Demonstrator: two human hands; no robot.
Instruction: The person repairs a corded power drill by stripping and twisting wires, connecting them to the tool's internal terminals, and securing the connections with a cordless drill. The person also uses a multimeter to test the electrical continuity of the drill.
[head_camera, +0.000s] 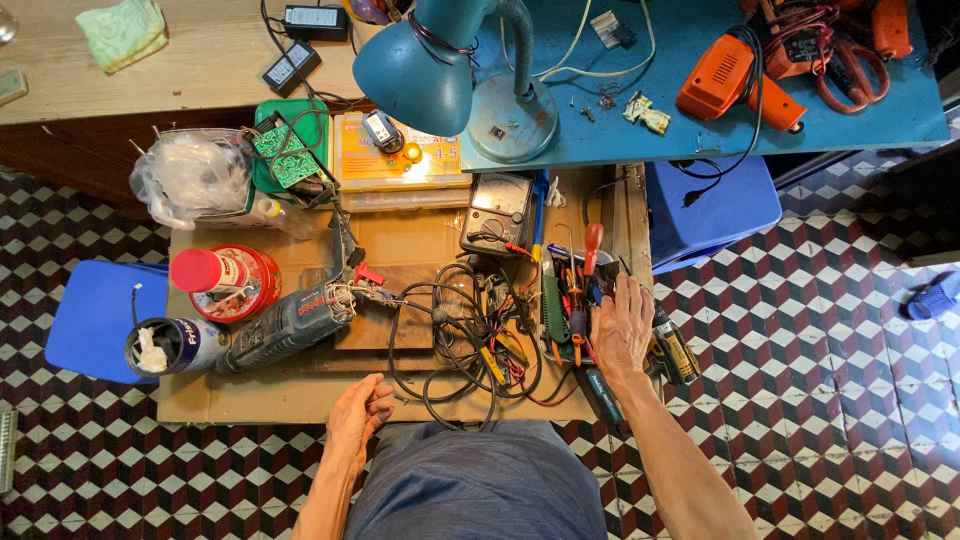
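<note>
On the low wooden bench (400, 245), a pile of screwdrivers (572, 300) lies under the right hand (621, 330), which rests flat and open on them. Well apart, the left hand (358, 412) curls loosely, holding nothing, near black wires (450, 340).

One head-worn camera here, looking almost straight down from above the person's lap onto the low counter (400, 400) (fairly near, near edge at bottom), tiled floor (800, 330) around.

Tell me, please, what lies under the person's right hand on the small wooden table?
Under the right hand lies a heap of screwdrivers and other hand tools beside tangled black cables. Whatever sits directly beneath the palm is covered.
</note>
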